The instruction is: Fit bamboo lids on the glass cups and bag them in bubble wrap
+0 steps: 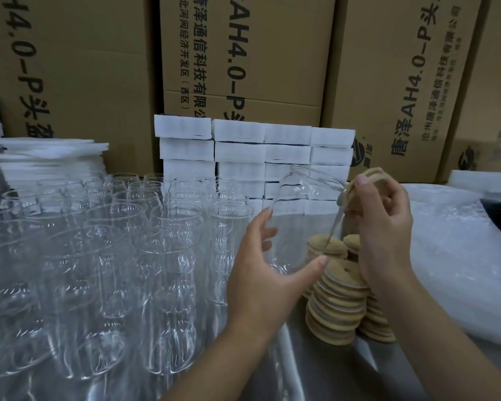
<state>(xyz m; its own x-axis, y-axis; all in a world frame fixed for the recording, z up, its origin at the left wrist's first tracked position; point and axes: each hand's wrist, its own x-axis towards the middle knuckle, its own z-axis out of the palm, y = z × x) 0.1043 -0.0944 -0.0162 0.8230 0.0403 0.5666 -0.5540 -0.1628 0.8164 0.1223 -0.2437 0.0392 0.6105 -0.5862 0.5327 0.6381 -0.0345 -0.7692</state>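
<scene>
My left hand point(261, 273) curls round the base of a tilted glass cup point(304, 204), its mouth turned right. My right hand point(385, 227) pinches a bamboo lid point(372, 172) against that mouth. Lid stacks point(339, 299) stand just below. Empty cups point(156, 241) crowd the left. Bubble wrap point(460, 256) lies to the right. Foam blocks point(258, 149) and cartons point(272, 53) stand far.

Dim, even indoor light with a cool cast; soft highlights on glass cups point(168, 256); faint shadows on bench point(310, 371); wide-angle bowing of cartons point(70, 68) at edges; slight softness at near left.
</scene>
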